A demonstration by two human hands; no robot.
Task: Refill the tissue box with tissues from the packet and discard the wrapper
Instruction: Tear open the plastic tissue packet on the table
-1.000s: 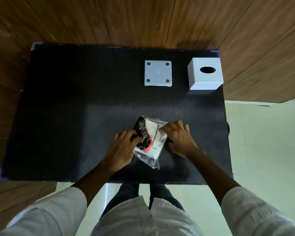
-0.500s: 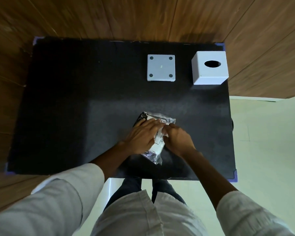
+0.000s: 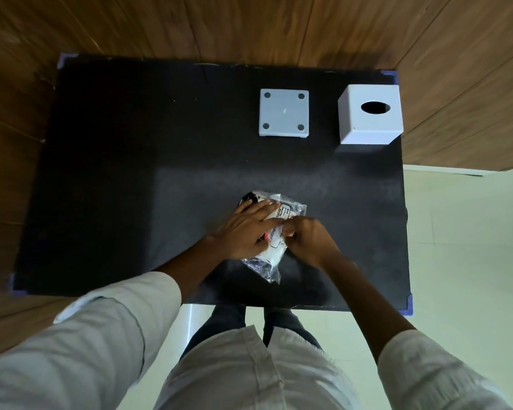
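Note:
The tissue packet [image 3: 289, 210], clear plastic with black, red and white print, lies on the black table [image 3: 131, 173] near its front middle. My left hand [image 3: 246, 229] lies flat across the packet and presses it down. My right hand [image 3: 310, 241] pinches the wrapper at the packet's right side, fingers curled. The white cube tissue box cover [image 3: 370, 119] with an oval slot on top stands at the back right corner. Its grey square base plate [image 3: 284, 113], with a round pad in each corner, lies to the left of the cover.
The table's right edge and front edge border a pale tiled floor [image 3: 468, 261]. Wooden panelling surrounds the back and left. My legs stand close against the front edge.
My left hand has moved from the packet's left side onto its top. My right hand's fingers have curled into a pinch on the wrapper. The camera has shifted slightly.

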